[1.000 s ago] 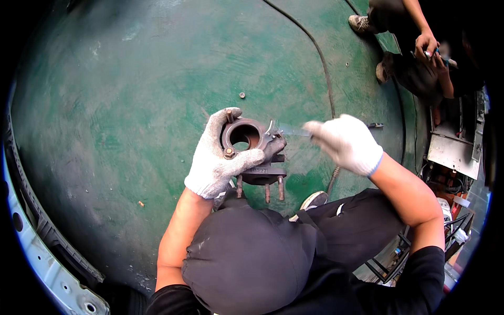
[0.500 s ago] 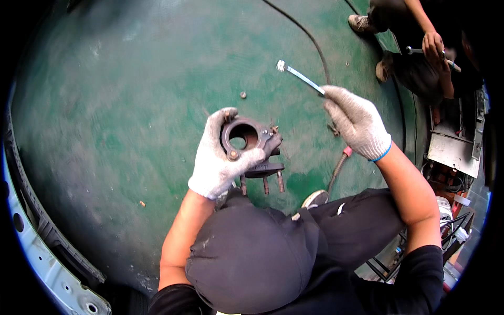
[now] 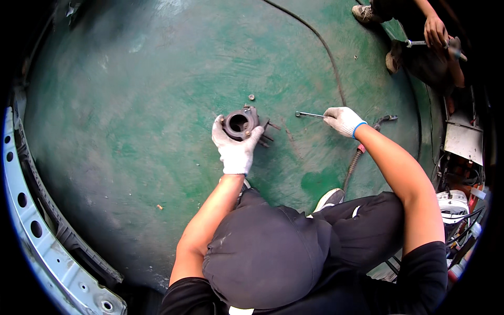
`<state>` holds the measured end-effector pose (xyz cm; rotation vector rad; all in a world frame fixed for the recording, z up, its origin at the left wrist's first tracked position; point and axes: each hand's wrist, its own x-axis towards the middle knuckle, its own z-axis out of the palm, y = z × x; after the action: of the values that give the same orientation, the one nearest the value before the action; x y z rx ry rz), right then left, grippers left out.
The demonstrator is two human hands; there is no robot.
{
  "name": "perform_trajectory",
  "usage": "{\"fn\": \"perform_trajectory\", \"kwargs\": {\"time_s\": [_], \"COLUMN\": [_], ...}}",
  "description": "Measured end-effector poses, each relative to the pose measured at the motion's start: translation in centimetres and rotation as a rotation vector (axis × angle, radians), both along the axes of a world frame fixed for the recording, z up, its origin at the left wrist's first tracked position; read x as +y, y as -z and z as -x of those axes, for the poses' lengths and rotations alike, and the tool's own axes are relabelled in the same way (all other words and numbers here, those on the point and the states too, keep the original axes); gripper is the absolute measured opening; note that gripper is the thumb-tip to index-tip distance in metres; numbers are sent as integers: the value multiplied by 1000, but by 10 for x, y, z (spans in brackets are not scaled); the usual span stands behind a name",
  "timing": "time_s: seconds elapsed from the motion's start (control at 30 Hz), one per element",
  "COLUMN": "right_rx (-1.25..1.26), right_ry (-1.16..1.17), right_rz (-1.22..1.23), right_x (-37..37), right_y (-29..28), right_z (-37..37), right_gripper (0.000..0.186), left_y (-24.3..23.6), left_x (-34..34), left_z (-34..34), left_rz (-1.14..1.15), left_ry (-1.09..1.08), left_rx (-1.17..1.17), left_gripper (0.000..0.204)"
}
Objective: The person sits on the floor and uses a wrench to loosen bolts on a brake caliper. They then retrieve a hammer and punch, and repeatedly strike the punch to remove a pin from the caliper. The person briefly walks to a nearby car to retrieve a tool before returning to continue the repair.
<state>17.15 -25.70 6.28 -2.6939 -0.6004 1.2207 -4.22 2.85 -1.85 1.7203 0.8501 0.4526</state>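
Observation:
My left hand (image 3: 234, 151), in a white knit glove, is wrapped round a dark cast-metal housing (image 3: 253, 119) with a wide round bore. Its thumb and fingers grip opposite sides of the flange, and long studs stick out to the right. Off to the right, my gloved right hand (image 3: 344, 121) is closed on one end of a slim silver wrench (image 3: 310, 114). The wrench's head points left toward the housing, with a gap between them. A small nut (image 3: 251, 97) lies on the floor just beyond the housing.
Beside my right forearm, a hose with a red fitting (image 3: 360, 149) rests on the green floor (image 3: 157, 105). A black cable (image 3: 320, 39) runs beyond. A co-worker's hand (image 3: 436, 31) holds another wrench at upper right. A pale blue metal panel (image 3: 37, 228) curves along the left.
The housing has been turned in my left hand, so its studs now point right instead of toward me. My right hand and the wrench have moved lower, and the wrench lies nearly level.

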Motion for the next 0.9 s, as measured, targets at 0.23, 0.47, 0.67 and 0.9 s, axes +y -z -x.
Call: {"fn": "perform_trajectory", "kwargs": {"time_s": [0.23, 0.47, 0.67, 0.9], "right_rx": [-26, 34, -64, 65], "right_ry": [78, 148, 105, 165], "right_rz": [-26, -76, -128, -48], "right_x": [-2, -20, -42, -100], "right_y": [28, 40, 22, -20], "right_z": [-9, -12, -31, -53], "right_gripper": [38, 44, 47, 39], "left_y": [-10, -47, -59, -42], "left_x": [-15, -17, 1, 34], "left_z": [6, 13, 22, 51], "left_rz": [-20, 100, -14, -51], "left_ry": [119, 182, 285, 364], "left_rx": [176, 311, 459, 473], "left_gripper": [100, 92, 98, 77]}}
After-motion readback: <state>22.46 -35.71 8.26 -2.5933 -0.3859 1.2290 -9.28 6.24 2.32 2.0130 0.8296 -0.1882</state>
